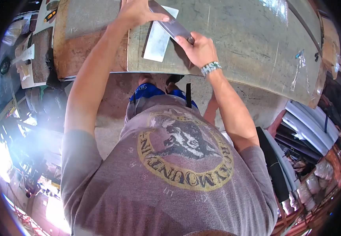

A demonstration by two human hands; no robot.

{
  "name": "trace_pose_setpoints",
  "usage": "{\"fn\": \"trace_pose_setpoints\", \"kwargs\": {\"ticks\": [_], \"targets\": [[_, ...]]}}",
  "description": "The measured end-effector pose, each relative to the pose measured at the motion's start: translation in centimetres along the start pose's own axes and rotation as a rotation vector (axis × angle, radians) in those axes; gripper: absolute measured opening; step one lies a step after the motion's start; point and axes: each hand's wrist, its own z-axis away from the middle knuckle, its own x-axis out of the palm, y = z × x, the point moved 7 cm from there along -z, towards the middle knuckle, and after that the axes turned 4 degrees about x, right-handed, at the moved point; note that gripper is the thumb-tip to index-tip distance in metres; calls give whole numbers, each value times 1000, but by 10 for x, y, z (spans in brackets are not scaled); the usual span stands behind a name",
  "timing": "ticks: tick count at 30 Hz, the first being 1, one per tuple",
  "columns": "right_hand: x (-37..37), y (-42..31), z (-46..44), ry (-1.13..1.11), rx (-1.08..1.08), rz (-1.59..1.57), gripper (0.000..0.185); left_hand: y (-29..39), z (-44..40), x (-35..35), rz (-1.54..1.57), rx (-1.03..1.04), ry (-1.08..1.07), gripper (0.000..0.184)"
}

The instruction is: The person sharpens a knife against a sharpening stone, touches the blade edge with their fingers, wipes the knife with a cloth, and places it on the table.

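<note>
A dark grey flat bar (172, 26) lies slantwise between my hands, above the worktable. My left hand (136, 12) is at its far end, with the thumb laid across the bar; the top of the picture cuts off part of the fingers. At the near end my right hand (200, 48), below a patterned wristband, grips the bar with thumb and fingers. Under the bar, a pale rectangular strip (155, 49) lies on the table and is partly covered by it. Faint markings show on the bar, too small to read.
The large worktable (249, 51) has a scratched greenish-grey top and a brownish section at left. Clear plastic scraps (299, 65) lie at its right. An orange-and-black tool (50, 16) is at far left. Rolls of sheet material (310, 124) are stacked at right, near my elbow.
</note>
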Motion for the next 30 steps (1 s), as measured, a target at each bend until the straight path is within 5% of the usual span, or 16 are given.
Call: {"fn": "trace_pose_setpoints", "kwargs": {"ticks": [1, 2, 5, 9, 10, 13, 18, 21, 22, 25, 30], "targets": [[-6, 4, 9, -41, 2, 1, 49, 5, -4, -4, 8, -61, -67, 135], [-12, 11, 28, -88, -2, 1, 49, 2, 10, 14, 27, 206, 137, 134], [-11, 16, 54, -124, 29, -18, 49, 26, 52, 29, 14, 146, 58, 135], [-1, 1, 14, -56, 56, 53, 53, -24, -12, 15, -48, 96, 105, 138], [-3, -3, 3, -56, 42, 39, 53, -13, -19, -6, 485, -162, -208, 136], [-18, 5, 28, -81, -18, 4, 60, 9, -1, 9, -26, 148, 21, 142], [-14, 8, 31, -111, 87, 90, 51, 8, 14, 16, 62, 153, 136, 139], [-20, -15, -11, -30, 34, 120, 51, -11, -31, -11, 303, -29, -70, 136], [-19, -10, -6, 8, -36, 53, 49, -1, -31, -11, 4, 182, 104, 139], [-31, 11, 47, -166, 54, 32, 47, 26, 18, 17, 8, 59, -65, 138], [-13, -6, -8, -79, 67, 62, 48, -20, -27, 7, -4, 137, 135, 139]]}}
